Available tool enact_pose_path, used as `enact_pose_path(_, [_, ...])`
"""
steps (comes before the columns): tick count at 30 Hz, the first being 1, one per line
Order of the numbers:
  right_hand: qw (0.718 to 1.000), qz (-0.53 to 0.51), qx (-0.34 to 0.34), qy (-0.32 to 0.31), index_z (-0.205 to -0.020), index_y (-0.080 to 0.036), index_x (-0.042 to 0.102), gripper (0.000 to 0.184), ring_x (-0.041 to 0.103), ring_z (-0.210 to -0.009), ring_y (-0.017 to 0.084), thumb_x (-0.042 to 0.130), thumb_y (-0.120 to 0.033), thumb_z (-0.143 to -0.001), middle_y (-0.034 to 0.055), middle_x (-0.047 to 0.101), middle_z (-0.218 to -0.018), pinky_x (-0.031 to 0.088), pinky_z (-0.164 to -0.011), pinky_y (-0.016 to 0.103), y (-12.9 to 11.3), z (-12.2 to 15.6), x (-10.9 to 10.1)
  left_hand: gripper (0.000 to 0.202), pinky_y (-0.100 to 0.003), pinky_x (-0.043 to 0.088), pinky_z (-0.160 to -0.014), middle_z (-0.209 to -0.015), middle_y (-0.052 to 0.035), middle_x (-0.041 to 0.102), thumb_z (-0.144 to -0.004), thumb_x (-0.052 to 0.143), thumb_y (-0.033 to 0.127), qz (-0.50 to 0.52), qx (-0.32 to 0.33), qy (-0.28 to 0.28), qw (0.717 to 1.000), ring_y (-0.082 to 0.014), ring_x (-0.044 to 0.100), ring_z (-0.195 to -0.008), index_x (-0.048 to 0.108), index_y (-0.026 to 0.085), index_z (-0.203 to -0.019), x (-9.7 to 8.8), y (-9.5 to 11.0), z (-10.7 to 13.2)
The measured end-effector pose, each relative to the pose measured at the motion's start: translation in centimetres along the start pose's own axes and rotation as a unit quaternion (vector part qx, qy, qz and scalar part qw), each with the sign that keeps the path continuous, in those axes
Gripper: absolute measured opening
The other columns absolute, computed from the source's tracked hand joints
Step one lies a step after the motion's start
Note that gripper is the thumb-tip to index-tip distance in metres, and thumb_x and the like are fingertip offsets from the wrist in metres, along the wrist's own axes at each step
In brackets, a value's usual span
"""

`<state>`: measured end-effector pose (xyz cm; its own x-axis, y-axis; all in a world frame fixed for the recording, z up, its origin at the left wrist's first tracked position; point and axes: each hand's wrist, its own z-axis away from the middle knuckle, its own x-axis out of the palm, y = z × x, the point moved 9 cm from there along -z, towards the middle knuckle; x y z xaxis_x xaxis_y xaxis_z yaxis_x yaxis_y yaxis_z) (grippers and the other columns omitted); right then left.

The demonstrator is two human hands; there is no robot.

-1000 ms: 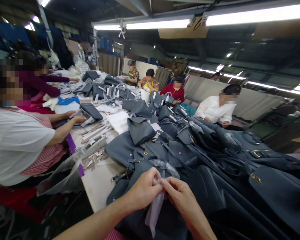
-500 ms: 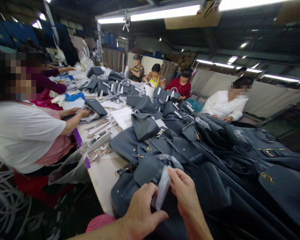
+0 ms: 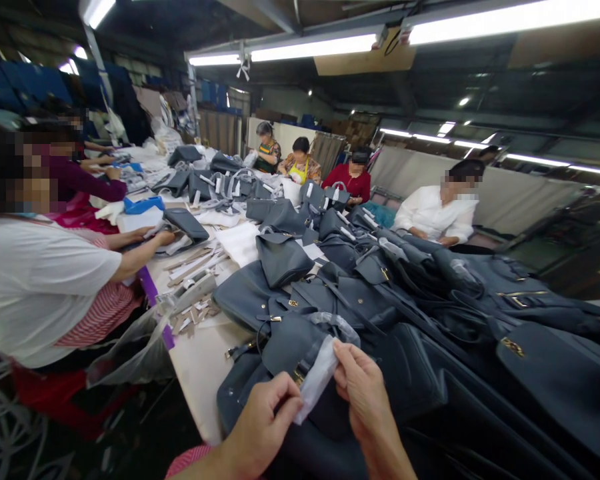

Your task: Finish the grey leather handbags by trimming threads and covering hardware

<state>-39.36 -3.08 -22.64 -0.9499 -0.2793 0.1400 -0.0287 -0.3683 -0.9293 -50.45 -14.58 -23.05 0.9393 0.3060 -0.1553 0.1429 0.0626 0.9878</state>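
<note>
A crumpled strip of whitish translucent plastic wrap (image 3: pixel 316 380) slants between my two hands, over a dark navy leather backpack (image 3: pixel 290 343) with gold-coloured hardware. With thumb and fingertips, my left hand (image 3: pixel 265 417) pinches the wrap's lower end. At its upper right edge my right hand (image 3: pixel 363 383) grips it between thumb and forefinger. Behind the wrap, the bag's top handle (image 3: pixel 337 323) curves up, covered in similar clear plastic. A gold buckle (image 3: pixel 299 375) shows just left of the strip. My fingertips partly hide the wrap's ends.
More dark bags (image 3: pixel 285 257) are heaped across the long table (image 3: pixel 193 380). Cardboard scraps (image 3: pixel 195 317) and white sheets (image 3: pixel 237 241) lie at left. A co-worker in a white shirt (image 3: pixel 45 280) handles a bag at left; several people sit along the far side.
My left thumb and fingers have closed on the wrap's lower end, where the thumb was spread before. The strip now slants more to the lower left. The whole view has shifted slightly.
</note>
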Motion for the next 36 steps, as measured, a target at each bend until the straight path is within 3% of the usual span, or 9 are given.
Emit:
enact_pose_path(4, [0.999,0.007,-0.022,0.023,-0.060,-0.021,0.046,0.055,0.014,-0.040,0.003,0.072,-0.070,-0.057,-0.0138,0.023,-0.043,0.009,-0.039,0.019,0.3,-0.2,0.3,0.004,-0.023,0.040,-0.063,-0.061,0.0038,0.056,-0.088,0.047,0.021,-0.001,0.010,-0.003,1.000,-0.0139,0.056,-0.061,0.050,0.020,-0.086,-0.4,-0.7,-0.1])
enact_pose_path(7, [0.999,0.022,-0.041,0.027,-0.057,-0.021,0.046,0.055,0.019,-0.042,0.005,0.070,-0.070,-0.059,-0.0118,0.025,-0.046,0.014,-0.040,0.019,0.6,-0.6,0.5,0.011,-0.022,0.043,-0.061,-0.061,0.0036,0.059,-0.089,0.042,0.016,-0.056,0.043,-0.027,0.997,-0.0140,0.057,-0.059,0.051,0.021,-0.094,-0.7,-0.8,-0.6])
enact_pose_path(12, [0.995,0.045,-0.081,0.041,-0.059,-0.020,0.053,0.050,0.029,-0.045,0.008,0.069,-0.066,-0.064,-0.0085,0.034,-0.049,0.023,-0.041,0.021,0.8,-1.3,0.0,0.025,-0.029,0.047,-0.082,-0.101,-0.0081,0.064,-0.089,0.043,0.012,-0.225,0.291,0.080,0.927,-0.0197,0.060,-0.093,0.062,0.022,-0.102,-1.7,5.4,-0.8])
enact_pose_path(14, [0.994,0.039,-0.095,0.038,-0.061,-0.018,0.058,0.047,0.036,-0.048,0.010,0.070,-0.064,-0.065,-0.0058,0.043,-0.052,0.030,-0.043,0.022,0.6,-1.4,0.0,0.022,-0.030,0.048,-0.082,-0.101,-0.0093,0.062,-0.087,0.047,0.013,-0.240,0.325,0.090,0.910,-0.0211,0.059,-0.093,0.064,0.021,-0.100,-0.7,7.0,-1.5])
enact_pose_path(19, [0.998,0.009,-0.055,0.013,-0.067,-0.017,0.063,0.053,0.030,-0.046,0.008,0.072,-0.069,-0.060,-0.0060,0.042,-0.052,0.022,-0.041,0.020,1.0,-1.4,0.3,0.021,-0.028,0.049,-0.078,-0.093,-0.0077,0.062,-0.082,0.052,0.011,-0.156,0.234,0.095,0.955,-0.0196,0.060,-0.086,0.067,0.018,-0.094,0.8,6.3,-5.3])
enact_pose_path(23, [1.000,-0.009,-0.024,-0.013,-0.071,-0.016,0.062,0.060,0.020,-0.045,0.005,0.074,-0.072,-0.054,-0.0104,0.029,-0.051,0.012,-0.041,0.018,1.2,-1.2,0.6,0.013,-0.025,0.047,-0.070,-0.082,-0.0049,0.062,-0.079,0.057,0.015,-0.039,0.139,0.102,0.984,-0.0176,0.061,-0.078,0.069,0.017,-0.078,0.5,3.5,-7.3])
enact_pose_path(28, [0.999,-0.003,-0.041,0.008,-0.073,-0.017,0.060,0.061,0.025,-0.041,0.004,0.077,-0.071,-0.050,-0.0105,0.035,-0.047,0.014,-0.038,0.017,1.3,-1.5,0.1,0.009,-0.025,0.046,-0.067,-0.071,-0.0037,0.066,-0.068,0.062,0.017,0.108,-0.009,0.071,0.992,-0.0172,0.061,-0.069,0.069,0.014,-0.072,1.0,-0.4,-8.4])
enact_pose_path(32, [0.993,0.024,-0.091,0.073,-0.071,-0.020,0.060,0.053,0.032,-0.038,0.007,0.078,-0.066,-0.053,-0.0087,0.042,-0.045,0.023,-0.037,0.020,1.1,-1.8,-1.1,0.009,-0.024,0.044,-0.064,-0.066,-0.0020,0.066,-0.064,0.064,0.019,0.164,-0.044,0.060,0.984,-0.0153,0.059,-0.064,0.067,0.013,-0.069,1.3,-1.1,-8.5])
enact_pose_path(36, [0.976,0.109,-0.156,0.103,-0.056,-0.019,0.061,0.041,0.045,-0.049,0.012,0.078,-0.056,-0.059,-0.0020,0.054,-0.052,0.035,-0.045,0.023,-0.5,-1.0,-1.6,0.008,-0.024,0.044,-0.065,-0.067,-0.0013,0.065,-0.068,0.063,0.021,0.160,-0.020,0.069,0.985,-0.0155,0.058,-0.066,0.066,0.014,-0.071,1.0,-0.5,-7.8])
